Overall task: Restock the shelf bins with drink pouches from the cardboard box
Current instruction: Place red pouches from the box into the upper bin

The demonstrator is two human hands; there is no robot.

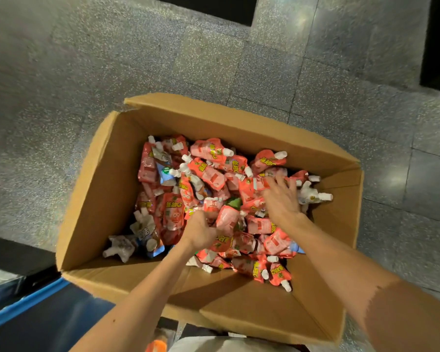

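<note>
We judge the restocking to be at its picking stage, with most of the work left. The open brown cardboard box (104,189) stands on the grey speckled stone floor (137,59). It is heaped across most of its bottom with red and pink spouted drink pouches (208,174) with white caps, and a few white and blue ones lie among them. Both of our arms reach into it. Our left hand (201,231) has its fingers curled into the heap and seems to grip a pale pink pouch (228,219), though blur keeps us from being sure. Our right hand (281,199) lies spread with straight fingers on the pouches nearer the right wall, grasping nothing. No shelf bins show here, so we cannot tell how full they are. A blue-edged dark surface (23,308) sits at the lower left, and we cannot tell what it is.
</note>
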